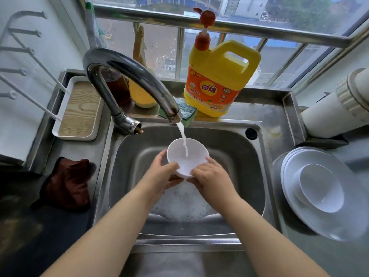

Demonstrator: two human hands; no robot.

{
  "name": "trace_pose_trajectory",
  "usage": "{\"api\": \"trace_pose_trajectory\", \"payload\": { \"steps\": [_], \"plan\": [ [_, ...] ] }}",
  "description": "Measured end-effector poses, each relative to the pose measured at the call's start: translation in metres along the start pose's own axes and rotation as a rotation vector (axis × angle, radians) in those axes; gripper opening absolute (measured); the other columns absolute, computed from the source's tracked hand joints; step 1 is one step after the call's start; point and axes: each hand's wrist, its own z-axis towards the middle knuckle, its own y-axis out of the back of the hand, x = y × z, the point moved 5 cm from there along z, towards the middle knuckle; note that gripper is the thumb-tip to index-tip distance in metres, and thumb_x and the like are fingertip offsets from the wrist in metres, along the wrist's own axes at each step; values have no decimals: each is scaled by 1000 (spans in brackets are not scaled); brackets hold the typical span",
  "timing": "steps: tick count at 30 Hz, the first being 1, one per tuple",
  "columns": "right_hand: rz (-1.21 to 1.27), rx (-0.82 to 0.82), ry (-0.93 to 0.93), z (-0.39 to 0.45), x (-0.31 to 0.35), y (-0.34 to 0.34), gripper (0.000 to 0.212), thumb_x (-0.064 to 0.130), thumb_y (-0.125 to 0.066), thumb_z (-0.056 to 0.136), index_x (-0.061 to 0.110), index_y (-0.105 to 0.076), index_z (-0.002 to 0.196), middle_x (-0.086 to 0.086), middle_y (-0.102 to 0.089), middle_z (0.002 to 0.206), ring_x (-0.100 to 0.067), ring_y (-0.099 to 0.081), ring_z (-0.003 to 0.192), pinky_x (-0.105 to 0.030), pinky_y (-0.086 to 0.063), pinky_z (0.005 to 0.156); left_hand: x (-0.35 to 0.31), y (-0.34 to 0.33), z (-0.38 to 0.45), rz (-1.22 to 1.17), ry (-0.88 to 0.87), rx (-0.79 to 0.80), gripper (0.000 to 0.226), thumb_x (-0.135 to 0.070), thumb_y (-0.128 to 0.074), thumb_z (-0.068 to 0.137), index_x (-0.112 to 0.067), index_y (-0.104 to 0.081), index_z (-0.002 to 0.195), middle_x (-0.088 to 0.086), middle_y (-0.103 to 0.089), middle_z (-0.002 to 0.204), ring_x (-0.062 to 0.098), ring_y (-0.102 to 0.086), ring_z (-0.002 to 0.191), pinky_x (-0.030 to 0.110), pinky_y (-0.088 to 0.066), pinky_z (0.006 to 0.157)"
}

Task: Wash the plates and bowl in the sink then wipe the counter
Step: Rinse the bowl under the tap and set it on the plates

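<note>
Rinsing step: small white bowl point(187, 156) gripped at its near rim by left hand point(162, 174) and right hand point(209, 176), under running tap water above steel sink point(249, 156); next, probably stacking on white plates point(311, 206) on worktop.

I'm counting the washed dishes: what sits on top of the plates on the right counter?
A white bowl rests upright on the stacked plates. Three plate rims show at the stack's left edge; any plates beneath are hidden. A second bowl rim seems nested under the first.
</note>
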Motion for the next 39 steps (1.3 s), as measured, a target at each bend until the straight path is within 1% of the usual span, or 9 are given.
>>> {"api": "trace_pose_trajectory", "payload": {
  "steps": [4, 7, 10, 13, 19, 22, 28, 32, 39],
  "plan": [
    [182, 15, -111, 1, 4, -5, 20, 19, -67, 78, 9, -59, 63, -4, -62, 61, -27, -59, 61, -45, -56, 83, 0, -8, -2, -12, -31, -38, 45, -1, -43, 86, -21, -55, 124, 13, -64, 104, 27, -67, 82, 34, -57, 67],
    [172, 41, -125, -5, -14, 4, 30, 42, -58, 83, 13, -65, 84, -3, -67, 110, -23, -56, 116, -45, -35, 109, -8, 8, 1, 61, 14, -46, 43, -7, -47, 79, -24, -58, 117, 10, -62, 97, 29, -64, 81, 39, -56, 76],
    [431, 44, -260, -6, -19, 15, 24, 33, -68, 84, 16, -61, 100, 14, -37, 146, 0, -25, 135, -12, -19, 108, -11, 8, 0, 22, 19, 7, 36, -6, -44, 79, -24, -58, 108, 13, -56, 98, 24, -55, 78, 32, -47, 72],
    [560, -36, -326, -5, -10, 18, 20, 32, -69, 84, 22, -56, 96, 24, -30, 146, 12, -29, 126, 2, -24, 95, -6, 0, 4, -134, -32, 73, 56, -5, -44, 82, -24, -47, 134, 13, -61, 118, 28, -61, 99, 36, -52, 86],
    [982, -70, -568, -5, -9, 11, 28, 42, -59, 81, 19, -56, 98, 16, -50, 133, 2, -50, 117, -18, -44, 99, -16, -4, 2, -131, -162, 58, 52, -57, -41, 91, -30, -50, 135, 2, -61, 130, 17, -56, 122, 35, -44, 104],
    [1242, -118, -777, -6, -12, 4, 32, 39, -55, 87, 13, -58, 106, -1, -65, 106, -18, -62, 102, -30, -52, 93, -23, 2, 1, -23, -233, 33, 45, -46, -30, 101, -33, -43, 142, -8, -53, 139, 7, -49, 128, 35, -33, 113],
    [1504, -67, -1179, 3, -16, -11, 39, 51, -39, 97, 21, -59, 114, -13, -68, 108, -29, -68, 96, -41, -58, 80, -35, 8, -5, 97, -306, -30, 36, -35, -48, 97, -33, -53, 133, -4, -57, 134, 14, -53, 123, 41, -40, 108],
    [1498, 7, -1264, 9, -18, -10, 49, 53, -36, 98, 14, -62, 110, -16, -71, 97, -29, -71, 83, -35, -57, 64, -39, 12, -7, 99, -337, -53, 45, -28, -65, 89, -23, -55, 132, 9, -60, 124, 26, -60, 116, 45, -48, 101],
    [1532, 86, -1271, 20, -13, -13, 49, 51, -34, 99, 11, -61, 107, -20, -68, 104, -31, -69, 83, -35, -56, 64, -43, 19, -17, 115, -380, -134, 54, -28, -71, 81, -17, -55, 132, 3, -66, 116, 18, -64, 109, 41, -53, 95]
  ]
}}
